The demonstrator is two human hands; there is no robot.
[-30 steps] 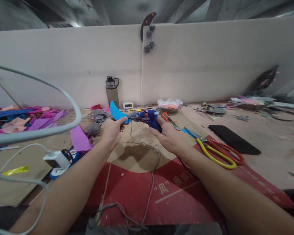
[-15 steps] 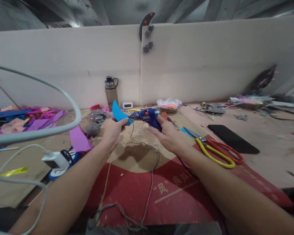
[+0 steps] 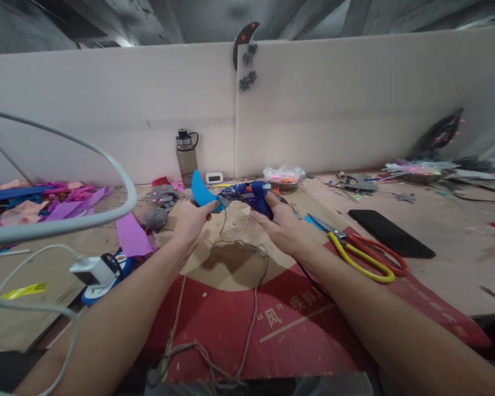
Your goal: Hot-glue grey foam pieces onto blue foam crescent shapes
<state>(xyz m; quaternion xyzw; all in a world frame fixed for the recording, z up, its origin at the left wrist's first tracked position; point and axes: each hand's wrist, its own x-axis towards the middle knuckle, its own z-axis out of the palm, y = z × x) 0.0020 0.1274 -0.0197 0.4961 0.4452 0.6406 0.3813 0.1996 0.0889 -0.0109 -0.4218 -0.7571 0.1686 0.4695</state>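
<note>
My left hand [image 3: 190, 220] is closed on a curved blue foam piece [image 3: 202, 192], held up above the cardboard. My right hand [image 3: 282, 228] grips a blue hot glue gun [image 3: 251, 195], whose nozzle points left and meets the lower edge of the foam piece. A grey string [image 3: 247, 250] hangs from between the two hands and trails down over the cardboard toward me.
Yellow-and-red scissors [image 3: 363, 253] and a black phone [image 3: 390, 239] lie right of my right hand. An orange utility knife [image 3: 286, 203], a water bottle [image 3: 186, 157], a small clock [image 3: 214, 177] and a bowl [image 3: 284, 177] stand behind. Foam scraps [image 3: 45, 203], a charger [image 3: 93, 269] and white cables sit left.
Both hands with the foam piece and glue gun have risen slightly and shifted a little; the nozzle stays at the foam's edge.
</note>
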